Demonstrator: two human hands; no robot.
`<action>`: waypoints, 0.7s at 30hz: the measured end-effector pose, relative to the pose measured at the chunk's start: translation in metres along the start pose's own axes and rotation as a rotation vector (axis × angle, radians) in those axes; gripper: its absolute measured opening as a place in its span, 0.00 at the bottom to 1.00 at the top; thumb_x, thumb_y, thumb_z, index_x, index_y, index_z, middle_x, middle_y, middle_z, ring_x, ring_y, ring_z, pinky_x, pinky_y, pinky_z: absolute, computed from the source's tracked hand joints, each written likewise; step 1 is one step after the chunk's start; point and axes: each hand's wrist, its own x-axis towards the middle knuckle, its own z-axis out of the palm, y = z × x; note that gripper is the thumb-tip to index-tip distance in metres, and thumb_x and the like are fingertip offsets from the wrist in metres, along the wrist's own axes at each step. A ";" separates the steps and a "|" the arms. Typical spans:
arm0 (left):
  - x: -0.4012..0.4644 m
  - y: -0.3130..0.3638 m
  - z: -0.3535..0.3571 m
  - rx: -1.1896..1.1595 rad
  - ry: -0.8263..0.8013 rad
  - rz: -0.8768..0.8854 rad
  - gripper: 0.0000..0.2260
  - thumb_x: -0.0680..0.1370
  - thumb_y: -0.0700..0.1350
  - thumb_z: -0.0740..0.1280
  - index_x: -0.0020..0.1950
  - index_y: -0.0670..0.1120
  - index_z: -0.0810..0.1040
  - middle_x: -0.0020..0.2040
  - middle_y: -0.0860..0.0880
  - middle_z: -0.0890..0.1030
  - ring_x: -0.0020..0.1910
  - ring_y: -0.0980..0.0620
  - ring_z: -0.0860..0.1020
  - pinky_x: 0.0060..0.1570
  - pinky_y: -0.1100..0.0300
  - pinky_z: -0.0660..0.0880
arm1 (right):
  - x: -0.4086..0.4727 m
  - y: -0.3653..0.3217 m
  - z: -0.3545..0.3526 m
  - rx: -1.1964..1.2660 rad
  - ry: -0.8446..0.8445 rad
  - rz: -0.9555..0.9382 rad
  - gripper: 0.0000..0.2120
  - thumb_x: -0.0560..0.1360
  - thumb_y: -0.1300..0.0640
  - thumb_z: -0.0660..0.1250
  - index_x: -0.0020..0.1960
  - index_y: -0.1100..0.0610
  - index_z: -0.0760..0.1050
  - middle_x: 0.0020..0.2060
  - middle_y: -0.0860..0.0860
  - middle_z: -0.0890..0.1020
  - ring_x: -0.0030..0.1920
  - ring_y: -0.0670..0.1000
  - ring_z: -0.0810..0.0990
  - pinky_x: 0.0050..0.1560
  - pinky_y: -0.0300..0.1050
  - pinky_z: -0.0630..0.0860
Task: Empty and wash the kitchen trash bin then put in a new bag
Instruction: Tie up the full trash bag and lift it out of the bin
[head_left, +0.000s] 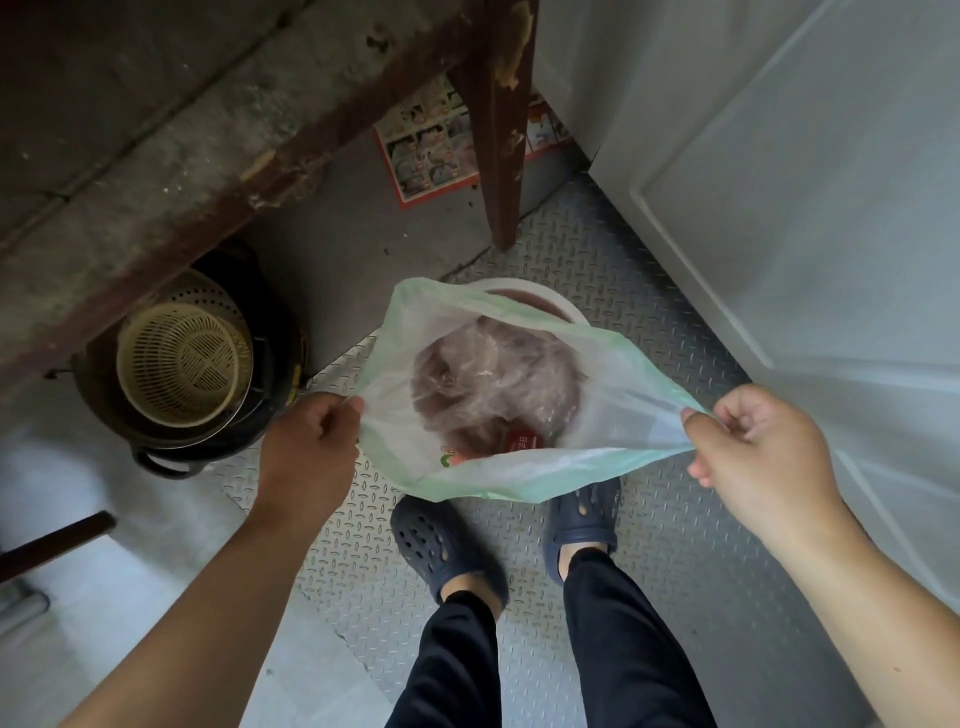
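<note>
Now both hands stretch the bag (519, 467) mouth sideways, opening upward.

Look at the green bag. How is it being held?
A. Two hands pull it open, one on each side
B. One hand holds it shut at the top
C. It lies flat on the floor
A: the left hand and the right hand each pinch an edge of the green bag, stretching its mouth open above the bin.

A cream colander (184, 364) sits in a dark pot (171, 447) at left; a printed flyer (431, 150) lies far; a white door (810, 218) stands right.
</note>
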 end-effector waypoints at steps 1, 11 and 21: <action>0.002 0.000 0.002 -0.009 -0.003 -0.012 0.14 0.82 0.51 0.66 0.39 0.46 0.79 0.32 0.46 0.78 0.30 0.48 0.72 0.33 0.55 0.69 | 0.001 0.001 0.001 -0.010 -0.008 0.000 0.11 0.76 0.56 0.69 0.36 0.55 0.72 0.25 0.51 0.82 0.24 0.45 0.80 0.35 0.50 0.79; -0.012 -0.007 0.025 -0.278 -0.009 -0.244 0.20 0.75 0.59 0.73 0.64 0.54 0.75 0.55 0.50 0.82 0.50 0.48 0.83 0.49 0.48 0.81 | 0.033 -0.021 -0.003 -0.214 -0.447 -0.062 0.48 0.56 0.32 0.77 0.71 0.44 0.66 0.57 0.40 0.77 0.54 0.45 0.79 0.52 0.50 0.79; -0.058 0.016 0.087 -0.715 -0.374 -0.890 0.24 0.70 0.67 0.73 0.50 0.48 0.75 0.55 0.45 0.80 0.54 0.44 0.81 0.44 0.50 0.81 | 0.107 -0.111 0.065 -0.513 -0.512 -0.459 0.23 0.76 0.39 0.65 0.43 0.61 0.77 0.40 0.55 0.79 0.43 0.55 0.78 0.39 0.47 0.71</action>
